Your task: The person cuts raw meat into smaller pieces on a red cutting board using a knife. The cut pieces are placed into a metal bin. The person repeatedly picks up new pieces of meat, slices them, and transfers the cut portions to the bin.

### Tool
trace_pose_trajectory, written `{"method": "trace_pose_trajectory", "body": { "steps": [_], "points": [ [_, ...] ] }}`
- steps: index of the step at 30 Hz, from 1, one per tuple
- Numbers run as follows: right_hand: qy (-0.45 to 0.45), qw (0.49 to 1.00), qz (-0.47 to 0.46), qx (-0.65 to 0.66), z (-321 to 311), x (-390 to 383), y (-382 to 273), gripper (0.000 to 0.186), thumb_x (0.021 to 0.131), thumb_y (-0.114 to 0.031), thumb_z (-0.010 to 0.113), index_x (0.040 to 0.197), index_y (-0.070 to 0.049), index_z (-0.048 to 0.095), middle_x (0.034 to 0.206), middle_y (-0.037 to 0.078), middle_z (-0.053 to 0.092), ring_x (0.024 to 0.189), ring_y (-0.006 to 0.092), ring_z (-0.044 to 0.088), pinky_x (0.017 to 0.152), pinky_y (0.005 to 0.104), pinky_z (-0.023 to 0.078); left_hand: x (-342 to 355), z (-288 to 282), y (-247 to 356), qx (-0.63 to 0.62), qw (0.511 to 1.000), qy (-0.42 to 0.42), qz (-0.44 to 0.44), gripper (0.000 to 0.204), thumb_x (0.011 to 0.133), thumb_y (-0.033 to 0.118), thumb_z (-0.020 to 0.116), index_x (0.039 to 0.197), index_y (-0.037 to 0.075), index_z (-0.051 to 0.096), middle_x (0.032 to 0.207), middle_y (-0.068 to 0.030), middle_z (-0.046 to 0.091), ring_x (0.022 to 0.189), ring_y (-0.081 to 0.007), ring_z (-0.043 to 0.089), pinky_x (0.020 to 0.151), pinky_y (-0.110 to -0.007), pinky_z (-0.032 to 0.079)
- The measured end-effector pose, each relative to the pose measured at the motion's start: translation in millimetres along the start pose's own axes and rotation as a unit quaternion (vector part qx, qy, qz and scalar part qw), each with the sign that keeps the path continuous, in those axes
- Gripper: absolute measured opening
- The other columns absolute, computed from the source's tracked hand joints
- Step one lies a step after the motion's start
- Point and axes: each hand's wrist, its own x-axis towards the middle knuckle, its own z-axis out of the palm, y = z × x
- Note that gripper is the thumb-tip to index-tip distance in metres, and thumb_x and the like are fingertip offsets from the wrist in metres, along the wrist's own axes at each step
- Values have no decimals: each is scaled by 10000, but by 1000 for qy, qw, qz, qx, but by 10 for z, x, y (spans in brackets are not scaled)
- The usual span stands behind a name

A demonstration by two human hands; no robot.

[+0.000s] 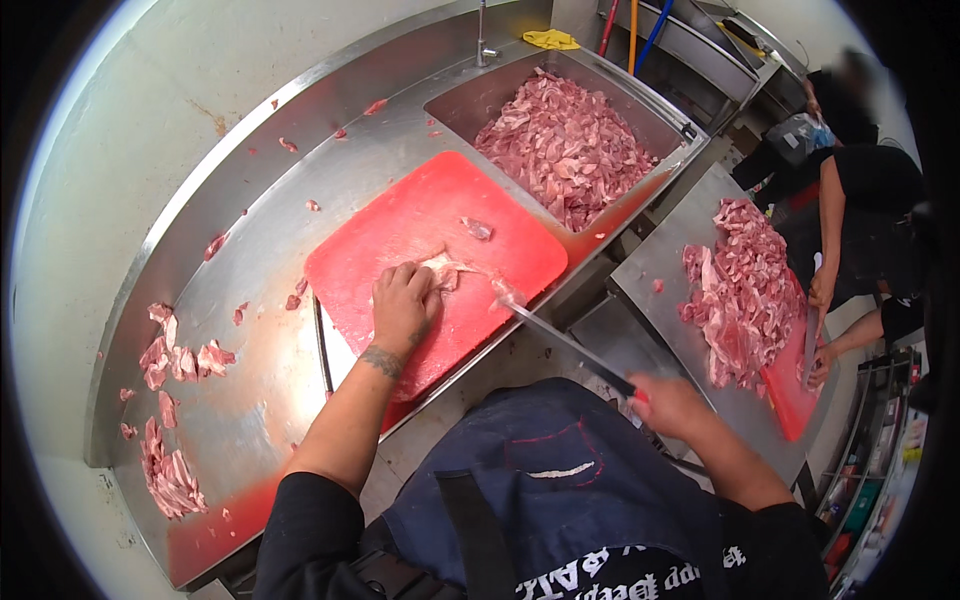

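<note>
A red cutting board [365, 235] lies on the steel counter in front of me. My left hand [404, 300] presses with curled fingers on a pale, fatty piece of raw meat [446, 268] on the board. In my right hand [670, 405] is a long knife [572, 347], held by its dark and red handle beyond the board's near edge. Its blade points up and left, with the tip at a small scrap of meat [507, 294] on the board, apart from my left hand. A darker meat scrap [477, 229] lies farther back.
A sink basin [455, 106] heaped with cut meat is behind the board. Meat pieces [168, 470] lie along the counter's left. At right, a co-worker's hands [822, 290] work with a knife beside a meat pile [738, 295]. A yellow cloth [550, 40] rests by the sink.
</note>
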Motion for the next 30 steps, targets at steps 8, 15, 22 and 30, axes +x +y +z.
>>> {"method": "trace_pose_trajectory", "body": {
  "steps": [8, 15, 22, 30],
  "points": [
    [70, 997, 17, 31, -389, 247, -514, 430, 1004, -265, 693, 1352, -40, 577, 1068, 249, 745, 1005, 480, 715, 862, 562, 562, 5, -242, 82, -34, 994, -98, -29, 376, 907, 255, 789, 1234, 91, 699, 1110, -169, 707, 1019, -393, 654, 920, -503, 505],
    [-41, 996, -75, -25, -584, 852, -977, 285, 1048, -230, 599, 1212, -5, 540, 1054, 273, 752, 995, 479, 734, 876, 603, 559, 259, 0, 137, -41, 998, -54, 5, 265, 940, 213, 738, 1178, 98, 721, 1017, -187, 698, 923, -418, 695, 794, -527, 554],
    [4, 985, -171, -25, -617, 1989, -1481, 315, 1038, -171, 557, 1276, 33, 533, 1073, 291, 747, 1032, 473, 737, 891, 593, 562, 166, 42, 172, -22, 998, -42, -28, 152, 918, 200, 735, 1030, 97, 737, 973, -171, 707, 864, -402, 715, 751, -535, 566],
    [-80, 991, -104, 9, -680, 1071, -454, 373, 1046, -273, 632, 1282, -9, 514, 1094, 283, 734, 1027, 496, 714, 882, 584, 546, 42, -120, 241, -12, 995, -30, -93, 174, 894, 208, 763, 1002, 76, 730, 956, -165, 705, 866, -394, 716, 763, -537, 570]
  ]
}}
